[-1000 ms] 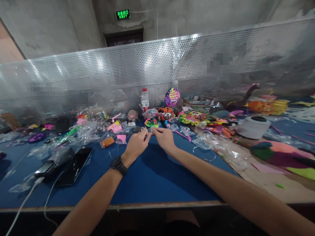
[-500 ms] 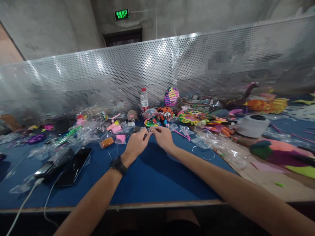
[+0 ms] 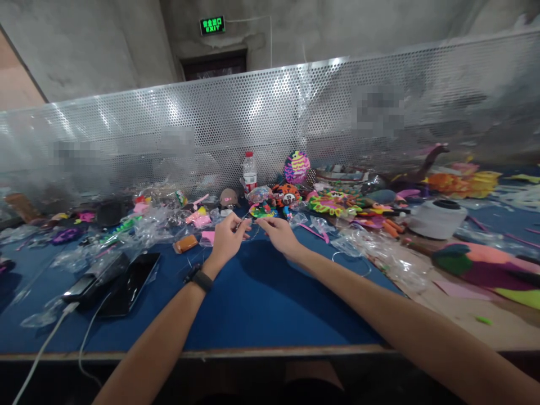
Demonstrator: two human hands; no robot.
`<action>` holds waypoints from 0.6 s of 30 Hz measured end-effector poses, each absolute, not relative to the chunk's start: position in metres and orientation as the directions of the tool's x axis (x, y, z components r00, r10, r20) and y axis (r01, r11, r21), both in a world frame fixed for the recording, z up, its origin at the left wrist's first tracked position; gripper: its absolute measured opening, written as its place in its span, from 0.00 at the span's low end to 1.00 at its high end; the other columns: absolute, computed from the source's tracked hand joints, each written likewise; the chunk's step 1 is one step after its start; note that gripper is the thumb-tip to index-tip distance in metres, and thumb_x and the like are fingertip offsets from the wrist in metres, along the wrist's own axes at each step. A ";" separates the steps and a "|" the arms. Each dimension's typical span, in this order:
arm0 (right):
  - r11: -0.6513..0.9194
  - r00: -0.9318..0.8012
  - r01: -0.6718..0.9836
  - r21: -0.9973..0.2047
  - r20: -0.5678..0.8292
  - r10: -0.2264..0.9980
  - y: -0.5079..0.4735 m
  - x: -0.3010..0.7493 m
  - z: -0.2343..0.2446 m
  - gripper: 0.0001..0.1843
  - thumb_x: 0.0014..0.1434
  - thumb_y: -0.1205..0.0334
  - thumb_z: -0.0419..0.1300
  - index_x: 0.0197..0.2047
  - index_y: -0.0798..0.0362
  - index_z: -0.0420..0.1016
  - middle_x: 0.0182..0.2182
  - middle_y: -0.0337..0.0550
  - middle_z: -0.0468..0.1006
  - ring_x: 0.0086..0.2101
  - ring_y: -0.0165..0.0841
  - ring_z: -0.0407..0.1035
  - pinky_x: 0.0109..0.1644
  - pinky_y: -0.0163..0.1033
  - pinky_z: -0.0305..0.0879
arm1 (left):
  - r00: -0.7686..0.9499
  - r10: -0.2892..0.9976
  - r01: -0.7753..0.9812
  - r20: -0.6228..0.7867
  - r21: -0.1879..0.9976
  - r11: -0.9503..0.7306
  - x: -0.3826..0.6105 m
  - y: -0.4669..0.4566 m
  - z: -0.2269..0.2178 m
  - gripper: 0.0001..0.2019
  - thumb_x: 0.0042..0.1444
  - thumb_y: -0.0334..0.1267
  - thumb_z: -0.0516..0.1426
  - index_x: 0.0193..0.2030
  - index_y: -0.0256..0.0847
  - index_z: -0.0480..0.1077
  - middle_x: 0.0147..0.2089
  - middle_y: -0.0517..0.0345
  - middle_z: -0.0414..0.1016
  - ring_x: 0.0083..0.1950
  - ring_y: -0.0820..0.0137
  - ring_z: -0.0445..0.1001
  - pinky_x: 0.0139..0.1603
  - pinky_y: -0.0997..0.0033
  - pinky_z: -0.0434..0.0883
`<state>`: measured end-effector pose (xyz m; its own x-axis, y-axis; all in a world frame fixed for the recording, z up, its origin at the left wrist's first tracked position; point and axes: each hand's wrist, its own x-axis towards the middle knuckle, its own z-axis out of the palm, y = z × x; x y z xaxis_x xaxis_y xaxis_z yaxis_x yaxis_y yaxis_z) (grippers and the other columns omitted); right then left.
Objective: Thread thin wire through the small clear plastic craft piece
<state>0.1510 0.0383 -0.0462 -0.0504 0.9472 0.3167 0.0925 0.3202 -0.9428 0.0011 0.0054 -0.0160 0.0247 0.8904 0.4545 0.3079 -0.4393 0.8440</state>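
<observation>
My left hand (image 3: 228,239), a black watch on its wrist, and my right hand (image 3: 280,236) meet fingertip to fingertip above the blue table mat (image 3: 253,304). Both pinch a small thin piece (image 3: 253,225) that stretches between them; it is too small to tell what it is. Just behind the hands lie clear plastic bags (image 3: 154,225) and bright foam craft figures (image 3: 333,201). An orange block (image 3: 185,243) and a pink piece (image 3: 207,237) lie to the left of my left hand.
A phone on a cable (image 3: 80,288) and a black tablet (image 3: 129,284) lie at the left. A water bottle (image 3: 249,171) stands by the perforated metal screen (image 3: 270,124). A white roll (image 3: 436,218), a wire ring (image 3: 350,264) and foam sheets (image 3: 481,264) lie at the right.
My left hand has turned and lifted slightly, so the two hands are a little further apart with the thin piece drawn between them. The view has shifted slightly.
</observation>
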 end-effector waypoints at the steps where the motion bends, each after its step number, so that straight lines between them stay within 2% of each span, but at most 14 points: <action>1: 0.316 -0.049 0.092 -0.944 0.312 0.949 0.038 0.151 -0.046 0.19 0.51 0.46 0.57 0.29 0.55 0.78 0.19 0.35 0.66 0.22 0.28 0.57 0.28 0.35 0.55 | 0.024 0.894 0.300 0.447 0.850 -0.433 0.001 0.006 -0.016 0.17 0.54 0.52 0.58 0.27 0.43 0.60 0.28 0.57 0.76 0.26 0.67 0.77 0.28 0.67 0.75; 9: 0.259 -0.028 0.020 -0.966 0.259 0.966 0.038 0.151 -0.043 0.18 0.49 0.46 0.61 0.30 0.54 0.78 0.23 0.39 0.72 0.27 0.31 0.62 0.31 0.36 0.57 | 0.013 0.933 0.197 0.360 0.914 -0.356 -0.002 0.012 -0.019 0.18 0.52 0.53 0.60 0.28 0.42 0.60 0.28 0.58 0.78 0.25 0.68 0.77 0.27 0.67 0.76; 13: 0.179 -0.056 -0.112 -0.978 0.186 0.981 0.037 0.151 -0.039 0.17 0.47 0.46 0.64 0.29 0.52 0.79 0.29 0.41 0.76 0.32 0.33 0.65 0.34 0.36 0.59 | 0.012 0.958 0.149 0.286 0.947 -0.284 -0.004 0.015 -0.018 0.20 0.51 0.55 0.60 0.28 0.42 0.59 0.28 0.58 0.77 0.24 0.69 0.76 0.25 0.68 0.75; 18: -0.002 -0.171 -0.310 -0.951 0.053 0.984 0.032 0.154 -0.030 0.13 0.48 0.51 0.66 0.30 0.52 0.79 0.37 0.44 0.78 0.40 0.34 0.67 0.37 0.35 0.62 | 0.015 0.977 0.114 0.214 0.970 -0.214 -0.005 0.016 -0.016 0.21 0.49 0.56 0.61 0.27 0.41 0.60 0.27 0.56 0.78 0.24 0.69 0.77 0.25 0.69 0.75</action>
<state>0.1535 0.0322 -0.0295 -0.1711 0.9838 0.0533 -0.3103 -0.0024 -0.9506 -0.0054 0.0158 -0.0159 0.0155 0.9768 0.2136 0.1137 -0.2140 0.9702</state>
